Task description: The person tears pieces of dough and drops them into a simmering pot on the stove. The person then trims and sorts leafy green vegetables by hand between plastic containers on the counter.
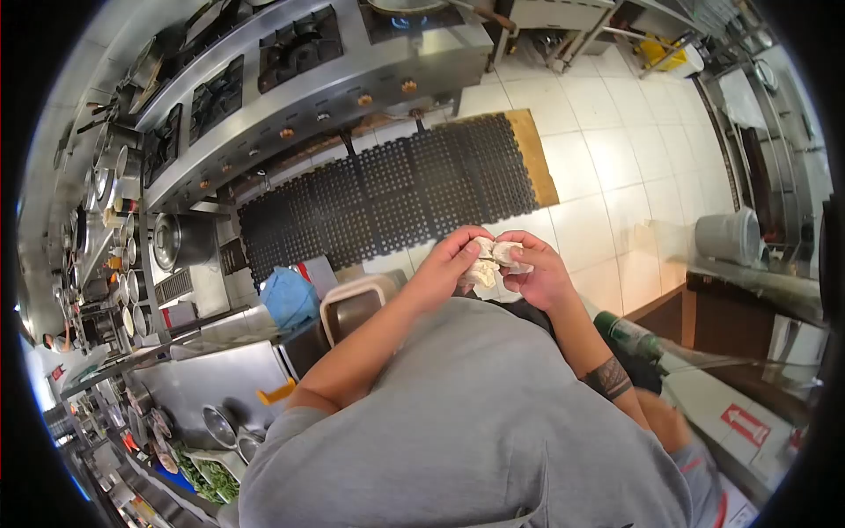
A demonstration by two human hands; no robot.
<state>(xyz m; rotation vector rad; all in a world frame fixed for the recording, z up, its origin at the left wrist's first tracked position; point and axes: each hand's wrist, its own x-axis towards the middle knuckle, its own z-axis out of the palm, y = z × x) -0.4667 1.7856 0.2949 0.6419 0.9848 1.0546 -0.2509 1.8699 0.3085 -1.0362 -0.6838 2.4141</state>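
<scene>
In front of the grey shirt, both hands meet around a crumpled, pale off-white item, whose exact nature I cannot make out. My left hand grips its left side with the fingers bent and the thumb on top. On the other side, my right hand pinches a whitish piece between thumb and fingers. The two hands are nearly touching at the fingertips. Parts of the pale item are hidden under the fingers.
A steel stove with burners stands ahead, a black perforated mat before it. Left are a beige bin, a blue bag and a steel counter. At right are a green bottle and a grey bucket. Another person's arm shows close behind at right.
</scene>
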